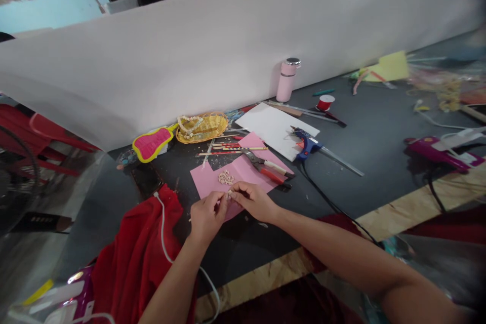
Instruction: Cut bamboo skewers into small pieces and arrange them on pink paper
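Over the front of a pink paper sheet (202, 180), my left hand (207, 212) and my right hand (253, 201) meet fingertip to fingertip. Both are closed in a pinch on one small pale piece (230, 193), too small to name and mostly hidden by the fingers. A little pile of similar pale pieces (226, 177) lies on the paper just beyond my fingertips. Right of the pile rests a pair of pliers (266, 167) with red and white handles. Several thin striped sticks (231, 149) lie behind the paper.
A yellow wicker basket (202, 128) and a pink-yellow paddle shape (153, 144) stand at the back left. White paper (271, 129) bears a blue glue gun (306, 145), its cord running forward. A pink flask (287, 80) stands by the partition. Red cloth (140, 233) covers the left front.
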A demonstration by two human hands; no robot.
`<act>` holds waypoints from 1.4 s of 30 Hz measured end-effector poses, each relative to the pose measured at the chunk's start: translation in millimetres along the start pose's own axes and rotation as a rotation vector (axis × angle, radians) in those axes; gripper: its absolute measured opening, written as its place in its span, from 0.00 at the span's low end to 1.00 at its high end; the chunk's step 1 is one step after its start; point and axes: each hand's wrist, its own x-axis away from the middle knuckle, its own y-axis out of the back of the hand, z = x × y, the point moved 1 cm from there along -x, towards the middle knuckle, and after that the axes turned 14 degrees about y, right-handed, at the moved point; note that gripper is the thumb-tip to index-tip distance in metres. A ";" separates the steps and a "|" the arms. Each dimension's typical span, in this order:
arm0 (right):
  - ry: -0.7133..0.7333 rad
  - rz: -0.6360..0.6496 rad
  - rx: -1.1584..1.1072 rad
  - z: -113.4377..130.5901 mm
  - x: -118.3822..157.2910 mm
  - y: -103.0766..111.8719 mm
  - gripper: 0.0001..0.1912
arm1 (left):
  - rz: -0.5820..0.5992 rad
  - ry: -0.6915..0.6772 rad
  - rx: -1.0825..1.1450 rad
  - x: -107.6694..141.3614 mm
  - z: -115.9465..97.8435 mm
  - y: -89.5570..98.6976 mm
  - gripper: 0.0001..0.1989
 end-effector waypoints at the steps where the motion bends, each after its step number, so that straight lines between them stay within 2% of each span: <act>1: 0.001 0.000 -0.006 0.1 0.0 0.0 0.14 | 0.004 0.001 0.000 0.1 0.0 0.3 0.11; 17: 0.007 0.012 0.008 2.4 -0.7 1.8 0.12 | 0.063 0.012 0.044 0.4 -0.3 2.1 0.09; 42: 0.017 0.018 0.000 2.2 1.1 2.1 0.11 | 0.038 -0.011 0.035 -1.2 0.4 1.1 0.10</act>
